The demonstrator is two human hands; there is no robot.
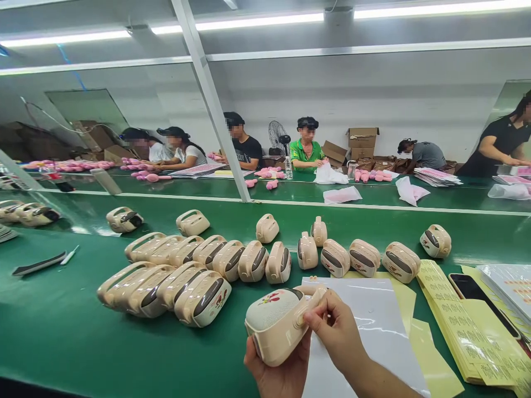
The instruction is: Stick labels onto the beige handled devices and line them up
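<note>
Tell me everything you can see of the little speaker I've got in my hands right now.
The speaker is cream and rounded, its shell apparently glossy plastic. Its pale, finely dotted face has a red floral print and a dark band along one edge. An arched handle joins the body at a round pivot. It is held tilted over the green table, your left hand beneath it, your right hand's fingers at the handle's joint. Its underside is hidden.

Green table | cream speakers, yellow sheets, phone
</note>
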